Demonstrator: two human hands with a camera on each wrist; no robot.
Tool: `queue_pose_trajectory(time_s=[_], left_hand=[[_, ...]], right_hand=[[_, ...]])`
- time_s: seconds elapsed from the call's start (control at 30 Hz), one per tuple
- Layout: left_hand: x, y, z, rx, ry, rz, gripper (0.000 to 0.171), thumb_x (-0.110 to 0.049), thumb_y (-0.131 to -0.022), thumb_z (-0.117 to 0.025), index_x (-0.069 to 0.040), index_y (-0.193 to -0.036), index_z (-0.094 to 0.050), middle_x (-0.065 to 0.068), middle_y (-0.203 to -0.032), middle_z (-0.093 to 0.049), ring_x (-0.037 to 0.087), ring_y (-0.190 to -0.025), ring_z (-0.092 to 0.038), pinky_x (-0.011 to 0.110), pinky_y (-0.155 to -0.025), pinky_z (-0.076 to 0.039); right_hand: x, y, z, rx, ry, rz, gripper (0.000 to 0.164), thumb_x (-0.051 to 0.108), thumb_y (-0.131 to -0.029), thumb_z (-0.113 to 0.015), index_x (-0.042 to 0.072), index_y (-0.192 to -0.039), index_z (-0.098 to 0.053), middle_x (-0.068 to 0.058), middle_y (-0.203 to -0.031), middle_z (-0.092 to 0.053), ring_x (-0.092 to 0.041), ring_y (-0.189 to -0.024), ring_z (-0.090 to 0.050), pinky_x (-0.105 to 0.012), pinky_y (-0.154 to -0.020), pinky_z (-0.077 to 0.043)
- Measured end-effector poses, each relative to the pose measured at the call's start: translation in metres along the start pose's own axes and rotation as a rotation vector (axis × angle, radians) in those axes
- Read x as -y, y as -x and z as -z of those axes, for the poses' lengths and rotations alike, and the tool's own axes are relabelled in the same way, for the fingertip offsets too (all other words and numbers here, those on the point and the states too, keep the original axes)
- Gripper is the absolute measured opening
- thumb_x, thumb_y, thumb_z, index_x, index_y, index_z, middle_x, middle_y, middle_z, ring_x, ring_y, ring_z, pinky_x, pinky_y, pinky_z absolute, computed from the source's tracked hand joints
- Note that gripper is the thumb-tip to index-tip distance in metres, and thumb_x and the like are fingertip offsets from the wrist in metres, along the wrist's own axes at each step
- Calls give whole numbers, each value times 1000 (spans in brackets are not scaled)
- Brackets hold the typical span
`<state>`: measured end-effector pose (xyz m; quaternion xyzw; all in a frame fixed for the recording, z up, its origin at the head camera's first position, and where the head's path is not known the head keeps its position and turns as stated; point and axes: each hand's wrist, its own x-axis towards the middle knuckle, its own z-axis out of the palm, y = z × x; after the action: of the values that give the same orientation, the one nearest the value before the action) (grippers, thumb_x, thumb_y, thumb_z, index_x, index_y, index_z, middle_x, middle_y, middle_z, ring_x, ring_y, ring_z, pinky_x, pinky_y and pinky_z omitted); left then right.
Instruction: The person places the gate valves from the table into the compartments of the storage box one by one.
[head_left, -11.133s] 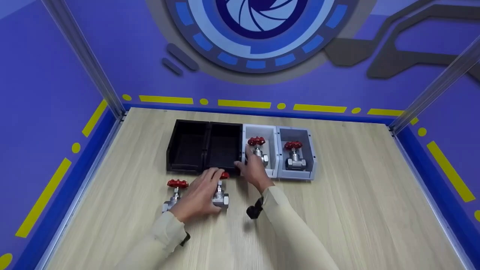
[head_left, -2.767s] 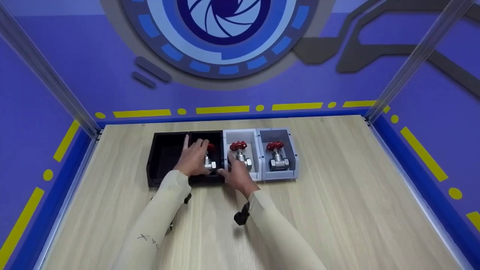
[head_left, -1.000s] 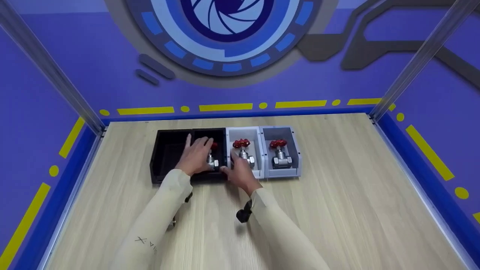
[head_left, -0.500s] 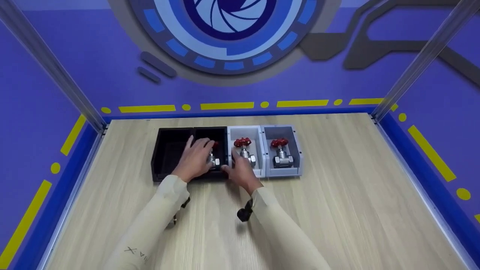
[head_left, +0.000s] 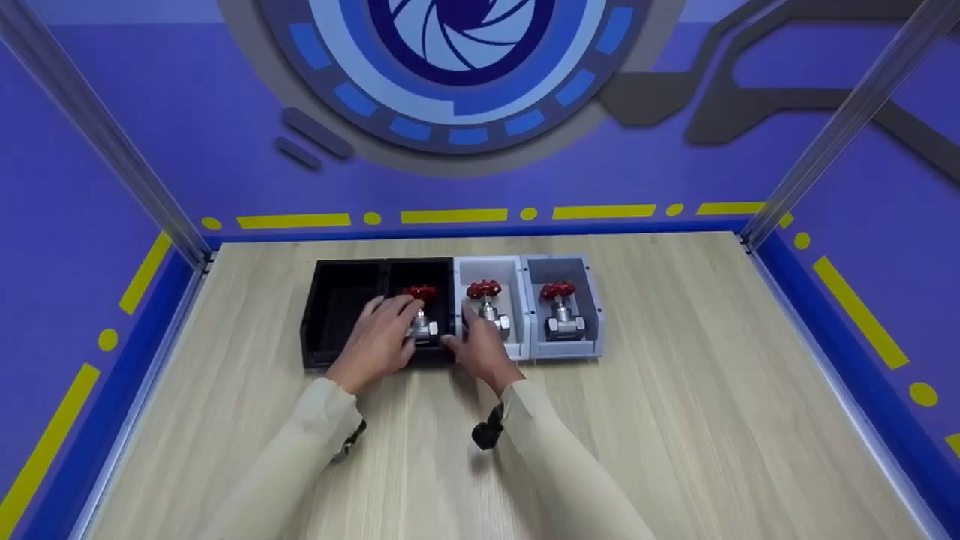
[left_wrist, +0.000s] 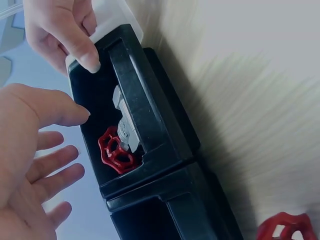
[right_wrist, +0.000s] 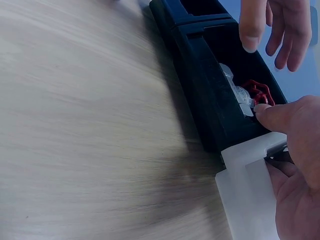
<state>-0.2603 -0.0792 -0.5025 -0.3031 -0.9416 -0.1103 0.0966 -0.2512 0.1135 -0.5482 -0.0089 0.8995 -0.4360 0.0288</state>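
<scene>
In the head view, a gate valve (head_left: 421, 331) with a red handwheel sits in the right-hand black storage bin (left_wrist: 145, 95). My left hand (head_left: 375, 341) hovers at this bin's left front in that view; the left wrist view shows its fingers spread, apart from the valve. With the thumb inside the black bin and the fingers in the white bin (head_left: 491, 264), my right hand (head_left: 486, 349) pinches their adjoining walls. Another valve (head_left: 486, 289) stands in the white bin, partly hidden by the right fingers.
At the row's right end, a grey bin (head_left: 564, 350) holds a valve (head_left: 564, 324). The left-end black bin (head_left: 319, 358) has nothing visible inside. A further red handwheel (left_wrist: 287, 227) shows on the wooden table, mostly hidden by the left sleeve in the head view. Blue-purple panels surround the table.
Earlier the left hand picked up a valve from the table and set it in the right black bin. Now it has let go and drawn back toward me. The right hand keeps its hold.
</scene>
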Motion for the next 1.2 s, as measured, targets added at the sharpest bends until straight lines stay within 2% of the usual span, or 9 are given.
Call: queue_pose_trajectory(time_s=[0.2, 0.33, 0.53, 0.77, 0.97, 1.2], left_hand=[[-4, 5, 6, 7, 23, -9, 59, -14, -82, -70, -4, -137, -52, 16, -136, -55, 32, -125, -53, 49, -107, -40], [-6, 8, 7, 5, 32, 1, 57, -15, -82, -68, -3, -136, -53, 15, -135, -56, 31, -123, -54, 47, -102, -45], [-8, 15, 7, 29, 27, 6, 53, -17, -85, -67, -5, -135, -54, 14, -134, -56, 29, -120, -57, 45, -100, -46], [-8, 25, 5, 16, 55, -9, 52, -16, -84, -70, -8, -134, -56, 13, -131, -59, 29, -116, -59, 45, -96, -47], [-6, 30, 4, 10, 66, -10, 48, -17, -85, -69, -5, -130, -58, 14, -130, -60, 31, -117, -59, 47, -99, -46], [-5, 35, 6, 61, 78, 19, 49, -20, -88, -65, -6, -133, -56, 12, -133, -58, 30, -119, -58, 45, -103, -43]], right_hand=[[3, 1, 5, 24, -29, -33, 80, 24, -89, -69, 4, -152, -24, -17, -153, -36, -28, -139, -40, -39, -114, -35], [3, 0, 6, 11, -22, -13, 78, 24, -89, -69, 3, -151, -27, -19, -151, -39, -29, -137, -42, -39, -113, -36], [2, 0, 5, 20, -28, -13, 78, 23, -89, -68, 2, -151, -27, -20, -151, -38, -30, -137, -42, -40, -114, -35], [3, 3, 3, 28, -48, -33, 81, 23, -89, -68, 4, -153, -22, -18, -153, -34, -29, -140, -38, -39, -114, -34], [4, 1, 2, 2, -21, 0, 79, 22, -89, -69, -1, -151, -26, -21, -149, -41, -31, -137, -42, -40, -113, -36], [8, -1, 4, -17, -20, -17, 79, 22, -87, -71, 0, -150, -28, -21, -147, -44, -31, -137, -42, -41, -114, -35]])
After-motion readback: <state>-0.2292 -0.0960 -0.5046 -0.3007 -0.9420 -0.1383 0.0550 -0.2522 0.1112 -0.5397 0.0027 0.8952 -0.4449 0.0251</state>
